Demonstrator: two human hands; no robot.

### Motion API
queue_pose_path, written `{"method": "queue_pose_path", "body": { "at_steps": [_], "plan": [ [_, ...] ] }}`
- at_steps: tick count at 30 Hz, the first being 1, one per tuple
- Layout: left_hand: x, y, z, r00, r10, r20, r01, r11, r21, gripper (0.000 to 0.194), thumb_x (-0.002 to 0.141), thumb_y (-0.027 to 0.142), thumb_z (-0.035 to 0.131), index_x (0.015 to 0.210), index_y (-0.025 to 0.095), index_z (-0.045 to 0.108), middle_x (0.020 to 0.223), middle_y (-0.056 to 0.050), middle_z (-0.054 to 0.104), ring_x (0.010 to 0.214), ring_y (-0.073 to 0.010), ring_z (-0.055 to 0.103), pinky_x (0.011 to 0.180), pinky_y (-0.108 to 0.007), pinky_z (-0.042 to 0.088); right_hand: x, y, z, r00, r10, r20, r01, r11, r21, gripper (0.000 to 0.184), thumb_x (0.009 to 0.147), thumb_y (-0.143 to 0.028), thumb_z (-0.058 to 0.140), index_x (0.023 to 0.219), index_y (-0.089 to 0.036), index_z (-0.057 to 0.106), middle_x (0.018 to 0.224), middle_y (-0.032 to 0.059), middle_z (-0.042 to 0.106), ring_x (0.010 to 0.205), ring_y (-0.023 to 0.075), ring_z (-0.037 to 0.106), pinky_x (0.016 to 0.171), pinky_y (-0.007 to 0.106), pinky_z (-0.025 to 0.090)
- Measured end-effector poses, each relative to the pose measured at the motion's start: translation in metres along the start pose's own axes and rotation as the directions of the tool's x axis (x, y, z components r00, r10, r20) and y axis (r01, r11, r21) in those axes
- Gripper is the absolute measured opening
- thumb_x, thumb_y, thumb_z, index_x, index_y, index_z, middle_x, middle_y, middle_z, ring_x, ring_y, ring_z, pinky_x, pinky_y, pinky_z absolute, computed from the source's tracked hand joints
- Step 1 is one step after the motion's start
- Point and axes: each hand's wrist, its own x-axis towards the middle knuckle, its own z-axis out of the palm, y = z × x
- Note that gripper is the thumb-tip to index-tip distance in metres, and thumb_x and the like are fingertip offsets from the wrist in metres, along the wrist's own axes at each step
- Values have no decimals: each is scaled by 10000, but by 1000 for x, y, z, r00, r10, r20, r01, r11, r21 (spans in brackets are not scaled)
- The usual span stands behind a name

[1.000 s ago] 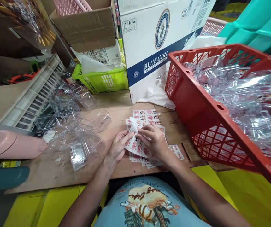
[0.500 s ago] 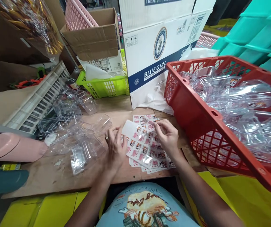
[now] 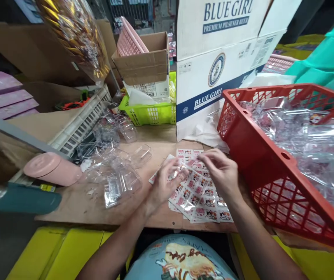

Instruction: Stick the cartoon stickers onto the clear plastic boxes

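Note:
Several sticker sheets (image 3: 197, 190), printed with pink patches and small cartoon animals, lie overlapping on the wooden table in front of me. My left hand (image 3: 167, 181) is over their left part, thumb and fingers apart, palm turned toward the right hand. Above the upper right part of the sheets, my right hand (image 3: 222, 171) is closed in a pinch. At its fingertips there seems to be a thin, see-through sticker (image 3: 195, 161), partly lost against the printed sheets below. A pale backing corner shows just behind my left fingers.
A red basket (image 3: 271, 155) full of clear plastic boxes stands close on the right. Loose clear clamshells (image 3: 123, 177) lie to the left, near a pink bottle (image 3: 53, 169). Behind are a Blue Girl carton (image 3: 204, 77) and a lime basket (image 3: 152, 114).
My left hand has lifted off the sheet edge, opened and come over the sheets toward the right hand. The right hand stays pinched. The view has shifted, so the scene sits further right.

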Motion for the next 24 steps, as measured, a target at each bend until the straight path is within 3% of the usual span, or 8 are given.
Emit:
{"method": "queue_pose_path", "body": {
  "at_steps": [4,6,9,11,14,17,20,24],
  "plan": [
    [35,0,-62,977,77,-200,85,719,690,744,771,279,732,1420,71,434,1463,-245,430,1429,-399,283,1166,-547,235,-1,-7,7,984,-40,-173,59,992,110,137,877,-299,679,948,-211,757,971,56,653,945,190,622,815,330,504],
    [53,-5,-85,980,-77,-185,189,661,726,744,672,128,754,1358,36,483,1355,-259,536,1412,-443,293,1155,-602,175,-8,-6,17,1000,-25,0,24,988,152,242,904,-302,645,1125,-236,716,1078,72,653,1003,200,626,848,349,510],
    [65,-4,-92,976,-179,-126,216,708,673,569,697,83,679,1253,75,565,1110,-188,681,1196,-367,562,1061,-544,363,-15,-1,33,984,-29,178,8,993,120,497,916,-333,628,1397,-287,514,1228,97,627,1079,226,620,925,414,502],
    [63,4,-83,979,-200,-42,189,806,560,434,793,150,612,1224,111,577,971,-118,705,971,-253,663,920,-421,499,-15,2,38,969,-101,226,92,994,51,812,852,-376,707,1533,-303,272,1403,128,522,1251,275,536,1050,488,428],
    [52,20,-65,907,-335,254,355,934,-33,329,814,227,630,1130,132,618,822,-33,661,700,-118,631,694,-244,529,-9,-2,35,865,-291,409,298,953,48,1231,709,-454,823,1569,-292,-43,1611,149,208,1478,334,226,1181,548,241],
    [40,29,-50,780,-352,518,616,579,-535,146,758,203,697,875,122,663,638,21,559,511,-43,495,485,-133,413,-6,-10,27,723,-390,570,361,917,170,1231,739,-430,808,1558,-306,-102,1603,142,241,1471,318,256,1186,538,243],
    [26,29,-36,786,-283,550,618,375,-691,309,805,399,687,883,100,687,727,-53,648,625,-96,600,575,-177,498,-8,-10,25,819,-285,498,196,955,224,1220,752,-375,812,1555,-319,-104,1429,146,497,1308,291,496,1066,496,424],
    [2,25,-20,900,-121,418,398,619,-678,525,755,512,744,1065,90,712,1085,-158,719,1036,-267,668,934,-354,522,-6,3,31,918,-38,394,-65,968,243,1298,680,-401,860,1557,-305,-92,1225,126,605,1123,272,591,847,405,545]
  ]
}}
